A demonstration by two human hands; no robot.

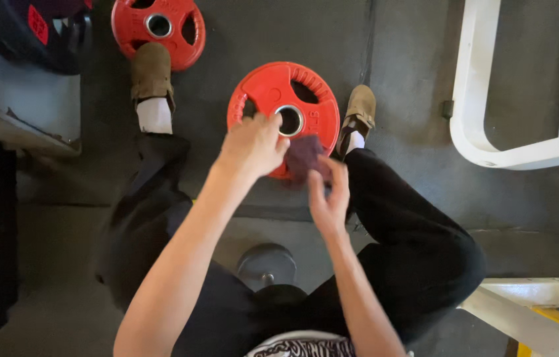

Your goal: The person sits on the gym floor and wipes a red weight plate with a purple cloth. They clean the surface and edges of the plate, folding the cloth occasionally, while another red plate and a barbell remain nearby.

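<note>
the right hand [330,198] pinches a dark maroon cloth [306,157] at its near edge, fingers closed on it. the left hand [253,145] grips the cloth's other side, just over the red weight plate [273,89] on the floor. beyond that plate, a second red plate [177,39] lies.

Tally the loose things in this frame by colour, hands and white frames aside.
Red weight plates: 2, one between the feet, one at top left
Maroon cloth: 1
Tan shoes: 2, and
Total: 5
</note>
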